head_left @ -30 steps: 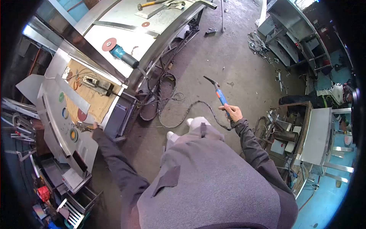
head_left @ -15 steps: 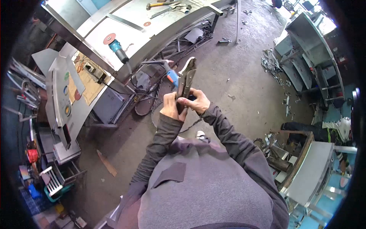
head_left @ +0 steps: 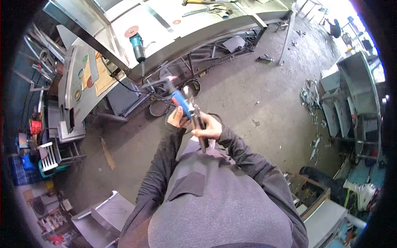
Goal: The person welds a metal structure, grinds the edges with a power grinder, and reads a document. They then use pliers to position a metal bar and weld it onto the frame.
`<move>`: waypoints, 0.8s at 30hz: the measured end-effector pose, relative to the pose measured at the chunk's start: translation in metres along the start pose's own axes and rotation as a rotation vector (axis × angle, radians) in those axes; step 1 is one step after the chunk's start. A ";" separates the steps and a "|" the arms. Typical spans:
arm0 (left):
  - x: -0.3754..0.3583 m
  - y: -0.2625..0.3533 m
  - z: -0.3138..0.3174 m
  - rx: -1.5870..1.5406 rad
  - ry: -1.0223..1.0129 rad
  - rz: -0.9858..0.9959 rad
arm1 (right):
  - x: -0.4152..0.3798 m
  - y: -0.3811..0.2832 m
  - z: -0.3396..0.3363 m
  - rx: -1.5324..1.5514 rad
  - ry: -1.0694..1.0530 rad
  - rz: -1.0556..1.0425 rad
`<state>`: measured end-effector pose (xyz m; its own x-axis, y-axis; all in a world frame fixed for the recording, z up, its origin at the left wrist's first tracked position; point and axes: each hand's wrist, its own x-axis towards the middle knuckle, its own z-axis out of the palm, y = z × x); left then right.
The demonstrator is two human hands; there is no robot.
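Observation:
My left hand (head_left: 177, 118) is closed around the blue handle of a welding torch (head_left: 180, 100). The torch has an orange-red switch, a grey neck and a pinkish nozzle tip, and points up and away from me. My right hand (head_left: 210, 126) grips what look like locking pliers (head_left: 202, 142), their handles running down toward my chest. Motion blurs the metal jaws, which overlap the torch in this view. Both hands are close together in front of my grey apron (head_left: 223, 198).
Ahead stands a metal workbench (head_left: 165, 49) bearing an angle grinder (head_left: 137, 47) and a hammer (head_left: 198, 2). A side table (head_left: 78, 97) is at left. Metal scraps (head_left: 310, 95) lie on the floor at right beside shelving (head_left: 357, 95). A cable trails below the bench.
The torch has come lower and now sits in my left hand. The pliers, earlier between both hands, are in my right hand. My view has shifted, moving the bench rightward in frame.

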<state>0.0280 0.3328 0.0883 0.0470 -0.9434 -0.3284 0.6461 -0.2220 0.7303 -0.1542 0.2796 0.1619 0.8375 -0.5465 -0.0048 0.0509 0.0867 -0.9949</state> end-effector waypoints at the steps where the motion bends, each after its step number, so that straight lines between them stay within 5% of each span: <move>1: 0.004 -0.001 0.002 0.176 0.019 0.164 | 0.009 0.000 -0.006 -0.026 -0.090 0.064; 3: 0.009 0.006 0.009 0.147 0.095 0.202 | 0.033 0.008 -0.020 -0.147 -0.129 -0.132; 5: 0.040 -0.020 -0.011 0.159 0.414 0.526 | 0.049 0.017 -0.041 0.023 -0.164 0.022; 6: 0.050 -0.015 -0.012 0.137 0.484 0.540 | 0.061 0.026 -0.057 -0.059 -0.131 0.084; 9: 0.064 -0.008 -0.036 -0.075 0.676 0.491 | 0.093 0.008 -0.104 -0.034 -0.075 0.295; 11: 0.067 -0.011 -0.062 -0.188 0.837 0.426 | 0.119 0.023 -0.154 -0.488 -0.103 0.047; 13: 0.067 -0.001 -0.058 -0.156 0.979 0.432 | 0.147 0.015 -0.193 -0.650 -0.122 0.272; 15: 0.064 -0.002 -0.061 -0.168 1.044 0.415 | 0.177 0.032 -0.236 -0.982 -0.152 0.074; 24: 0.076 -0.012 -0.006 0.005 1.453 0.405 | 0.347 0.037 -0.336 -1.342 -0.544 0.184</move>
<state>0.0283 0.2655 0.0506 0.9097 0.1176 -0.3984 0.4030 -0.0178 0.9150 -0.0442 -0.1865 0.0901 0.8897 -0.2116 -0.4046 -0.3578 -0.8735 -0.3301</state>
